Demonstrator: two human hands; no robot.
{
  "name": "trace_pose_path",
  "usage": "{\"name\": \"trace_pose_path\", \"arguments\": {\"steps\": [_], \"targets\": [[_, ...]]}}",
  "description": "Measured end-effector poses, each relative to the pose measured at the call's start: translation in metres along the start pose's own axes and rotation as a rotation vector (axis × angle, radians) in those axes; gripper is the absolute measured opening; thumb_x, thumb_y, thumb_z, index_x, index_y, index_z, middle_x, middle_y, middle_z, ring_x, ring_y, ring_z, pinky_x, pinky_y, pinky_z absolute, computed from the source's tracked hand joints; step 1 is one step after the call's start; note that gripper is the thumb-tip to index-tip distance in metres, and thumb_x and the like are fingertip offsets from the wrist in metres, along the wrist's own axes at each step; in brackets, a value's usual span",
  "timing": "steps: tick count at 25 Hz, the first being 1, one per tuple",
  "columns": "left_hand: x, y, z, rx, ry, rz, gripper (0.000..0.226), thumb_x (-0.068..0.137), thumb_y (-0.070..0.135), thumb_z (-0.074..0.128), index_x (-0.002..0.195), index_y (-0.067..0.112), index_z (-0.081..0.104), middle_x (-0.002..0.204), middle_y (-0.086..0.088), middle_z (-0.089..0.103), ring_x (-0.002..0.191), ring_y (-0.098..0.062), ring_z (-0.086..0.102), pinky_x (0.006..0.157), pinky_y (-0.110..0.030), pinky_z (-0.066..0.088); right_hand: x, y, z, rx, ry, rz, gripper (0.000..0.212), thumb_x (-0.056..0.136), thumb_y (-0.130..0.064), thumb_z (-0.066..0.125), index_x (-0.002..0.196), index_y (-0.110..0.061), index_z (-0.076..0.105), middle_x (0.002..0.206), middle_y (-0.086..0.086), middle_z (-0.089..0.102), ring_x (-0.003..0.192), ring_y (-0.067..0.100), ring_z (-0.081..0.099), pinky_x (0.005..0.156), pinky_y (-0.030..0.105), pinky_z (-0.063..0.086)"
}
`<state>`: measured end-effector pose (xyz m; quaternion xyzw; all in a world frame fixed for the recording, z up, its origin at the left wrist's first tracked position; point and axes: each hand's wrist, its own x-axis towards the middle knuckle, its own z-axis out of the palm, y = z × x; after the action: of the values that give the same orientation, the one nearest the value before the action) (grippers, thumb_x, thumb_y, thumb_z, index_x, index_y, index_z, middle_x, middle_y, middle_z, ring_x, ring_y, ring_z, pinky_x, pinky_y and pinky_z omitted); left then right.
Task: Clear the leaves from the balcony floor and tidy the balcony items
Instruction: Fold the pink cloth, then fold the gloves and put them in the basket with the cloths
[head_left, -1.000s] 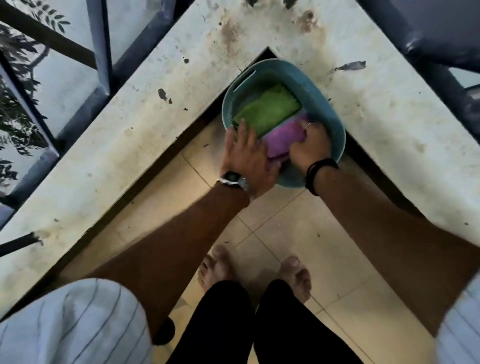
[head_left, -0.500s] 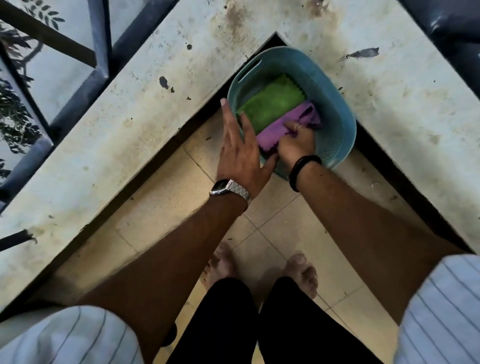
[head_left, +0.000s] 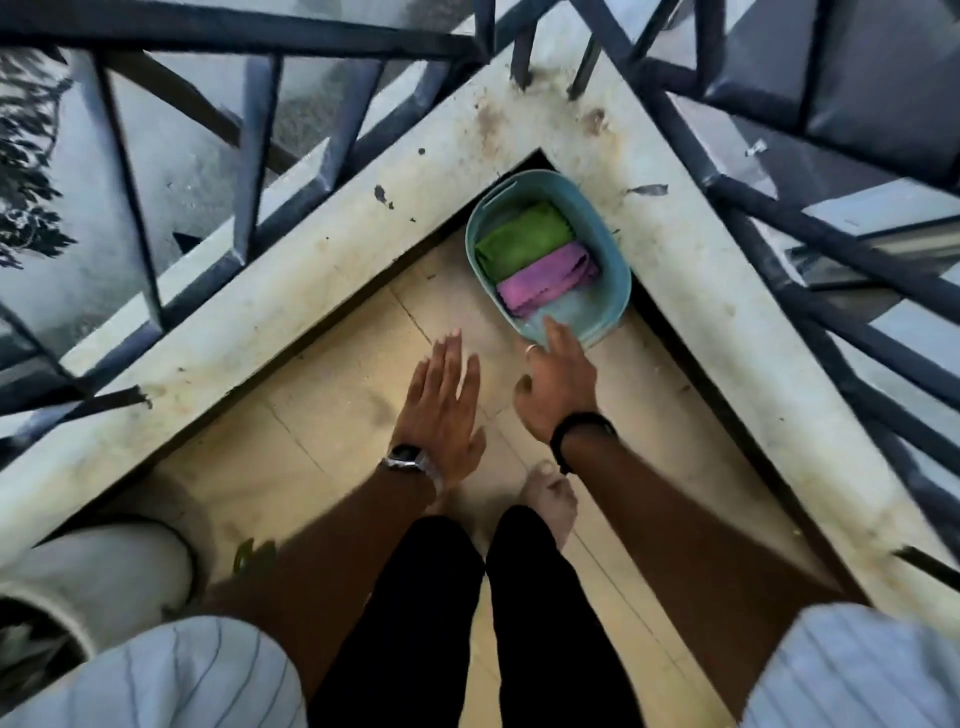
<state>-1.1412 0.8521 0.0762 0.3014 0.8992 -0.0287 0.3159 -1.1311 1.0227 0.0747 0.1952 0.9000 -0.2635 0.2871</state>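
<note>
i judged the tidying step nearly done: the teal basket (head_left: 613, 291) sat in the far corner, green cloth (head_left: 517, 244) and pink cloth (head_left: 545, 278) folded inside. my left hand (head_left: 441, 410) hovered flat, my right hand (head_left: 556, 384) loose-fingered near its rim. next, checking the tiles for leaves.

Person wears a white short-sleeved shirt with thin dark pinstripes (head_left: 171, 675) and black trousers (head_left: 415, 623); feet bare (head_left: 550, 499). Left hand (head_left: 441, 400): silver metal-band wristwatch with dark face (head_left: 408, 457). Right hand (head_left: 556, 384): black wristband (head_left: 582, 423), thin silver finger ring (head_left: 531, 349).
</note>
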Motion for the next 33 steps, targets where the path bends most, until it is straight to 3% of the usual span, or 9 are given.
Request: {"name": "trace_pose_path", "arguments": {"steps": [5, 7, 11, 17, 19, 23, 27, 33], "targets": [[-0.092, 0.023, -0.073, -0.131, -0.066, -0.149, 0.091, 0.076, 0.046, 0.007, 0.156, 0.003, 0.015, 0.164, -0.021, 0.001, 0.152, -0.037, -0.006, 0.122, -0.048, 0.006, -0.113, -0.039, -0.040, -0.252, -0.149, -0.026, 0.066, 0.086, -0.030, 0.054, 0.150, -0.027, 0.035, 0.165, 0.007, 0.004, 0.152, 0.027, -0.001, 0.117, 0.057, 0.008], [-0.119, 0.034, -0.119, -0.216, -0.024, -0.163, 0.086, 0.081, 0.044, 0.012, 0.156, 0.003, 0.014, 0.165, -0.016, 0.003, 0.152, -0.034, -0.006, 0.122, -0.046, 0.004, -0.147, -0.056, -0.073, -0.279, -0.138, -0.016, 0.070, 0.086, -0.033, 0.054, 0.151, -0.026, 0.030, 0.165, 0.008, 0.005, 0.152, 0.027, -0.002, 0.116, 0.060, 0.003], [-0.189, 0.053, -0.180, -0.237, 0.021, -0.278, 0.082, 0.091, 0.040, 0.045, 0.156, 0.004, 0.012, 0.165, -0.016, 0.002, 0.152, -0.034, -0.004, 0.123, -0.049, 0.008, -0.214, -0.089, -0.143, -0.310, -0.069, -0.078, 0.069, 0.088, -0.034, 0.053, 0.152, -0.022, 0.030, 0.165, 0.009, 0.006, 0.152, 0.026, -0.001, 0.116, 0.060, 0.004], [-0.346, 0.099, -0.239, -0.368, 0.117, -0.544, 0.078, 0.094, 0.038, 0.039, 0.157, 0.006, 0.005, 0.165, -0.017, -0.004, 0.152, -0.034, -0.009, 0.123, -0.046, 0.001, -0.324, -0.116, -0.227, -0.480, -0.082, -0.253, 0.074, 0.087, -0.032, 0.055, 0.154, -0.027, 0.023, 0.166, 0.006, 0.005, 0.153, 0.024, -0.002, 0.117, 0.061, 0.011], [-0.394, 0.123, -0.233, -0.430, 0.148, -0.599, 0.077, 0.094, 0.038, 0.038, 0.157, 0.003, 0.010, 0.164, -0.021, -0.001, 0.152, -0.037, -0.004, 0.124, -0.046, 0.003, -0.356, -0.113, -0.232, -0.608, -0.137, -0.271, 0.077, 0.088, -0.036, 0.054, 0.155, -0.028, 0.018, 0.166, 0.007, 0.000, 0.153, 0.025, -0.005, 0.118, 0.060, 0.009], [-0.503, 0.166, -0.205, -0.610, 0.254, -0.835, 0.077, 0.082, 0.040, 0.037, 0.146, -0.001, 0.043, 0.155, -0.025, 0.032, 0.143, -0.041, 0.033, 0.114, -0.050, 0.036, -0.432, -0.144, -0.207, -0.774, -0.263, -0.476, 0.080, 0.088, -0.037, 0.051, 0.157, -0.030, 0.012, 0.166, 0.005, -0.003, 0.153, 0.026, -0.006, 0.118, 0.060, 0.008], [-0.600, 0.193, -0.158, -0.733, 0.260, -1.044, 0.077, 0.076, 0.043, 0.047, 0.141, 0.001, 0.050, 0.151, -0.022, 0.041, 0.140, -0.039, 0.039, 0.116, -0.048, 0.032, -0.506, -0.200, -0.155, -0.937, -0.254, -0.775, 0.076, 0.089, -0.036, 0.048, 0.157, -0.032, 0.013, 0.166, 0.002, 0.003, 0.152, 0.022, 0.000, 0.117, 0.056, 0.006], [-0.774, 0.255, -0.055, -0.779, 0.368, -1.418, 0.076, 0.078, 0.046, 0.041, 0.138, 0.002, 0.054, 0.143, -0.021, 0.052, 0.131, -0.040, 0.051, 0.102, -0.051, 0.046, -0.646, -0.257, -0.059, -1.057, -0.235, -1.197, 0.069, 0.090, -0.038, 0.051, 0.153, -0.033, 0.024, 0.164, 0.002, 0.012, 0.150, 0.021, 0.008, 0.116, 0.056, 0.010]]}}
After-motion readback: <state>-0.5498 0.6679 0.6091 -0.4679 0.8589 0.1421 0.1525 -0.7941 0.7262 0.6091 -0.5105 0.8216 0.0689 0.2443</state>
